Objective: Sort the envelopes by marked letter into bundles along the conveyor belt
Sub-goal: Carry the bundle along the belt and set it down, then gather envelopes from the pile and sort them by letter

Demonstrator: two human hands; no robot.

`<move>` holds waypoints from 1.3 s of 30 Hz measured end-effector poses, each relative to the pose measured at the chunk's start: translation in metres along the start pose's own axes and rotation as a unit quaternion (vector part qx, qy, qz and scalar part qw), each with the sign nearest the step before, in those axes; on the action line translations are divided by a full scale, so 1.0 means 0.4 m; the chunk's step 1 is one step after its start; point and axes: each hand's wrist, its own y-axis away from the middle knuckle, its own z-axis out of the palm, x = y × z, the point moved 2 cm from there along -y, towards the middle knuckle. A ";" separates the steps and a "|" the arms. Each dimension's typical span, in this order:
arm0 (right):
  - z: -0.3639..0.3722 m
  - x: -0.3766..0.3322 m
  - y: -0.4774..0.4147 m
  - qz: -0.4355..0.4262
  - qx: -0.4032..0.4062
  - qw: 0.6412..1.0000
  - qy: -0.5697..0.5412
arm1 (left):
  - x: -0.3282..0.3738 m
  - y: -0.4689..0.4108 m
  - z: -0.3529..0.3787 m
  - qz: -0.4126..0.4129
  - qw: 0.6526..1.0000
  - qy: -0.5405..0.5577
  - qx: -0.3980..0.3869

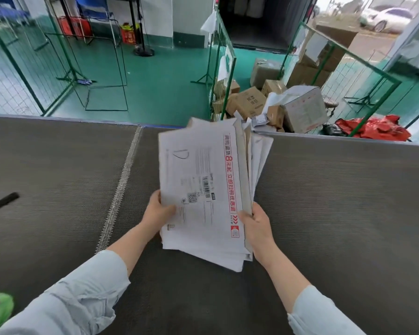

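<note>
I hold a stack of several white envelopes [203, 184] above the dark conveyor belt [336, 213]. The top envelope shows a handwritten letter D near its far left corner, a barcode label and a red printed stripe along its right side. My left hand [159, 210] grips the stack's left edge, thumb on top. Along the right edge, my right hand [257, 226] grips the stack, thumb on the top envelope's red stripe. The lower envelopes fan out to the right and their marks are hidden.
A metal seam [121, 187] crosses the belt to the left of the stack. A black strip [1, 203] lies at the belt's left edge. Beyond the belt's far edge are cardboard boxes [271, 102], green wire fences [221, 68] and a red bag [373, 128].
</note>
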 end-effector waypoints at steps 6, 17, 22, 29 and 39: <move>-0.168 -0.050 0.096 -0.076 0.041 0.996 0.021 | 0.154 0.113 0.041 0.062 0.992 0.105 -0.016; -0.486 -0.001 0.303 -0.075 0.234 0.969 -0.008 | 0.209 0.362 0.365 0.190 0.974 0.092 -0.086; -0.614 0.062 0.333 -0.068 0.252 0.962 -0.082 | 0.207 0.460 0.513 0.211 0.967 0.052 -0.134; -0.745 0.141 0.318 0.005 0.134 0.991 0.013 | 0.135 0.498 0.609 0.147 0.984 -0.014 -0.097; -1.183 0.137 0.465 -0.048 0.267 0.956 -0.111 | 0.178 0.676 1.052 0.026 0.949 0.063 -0.307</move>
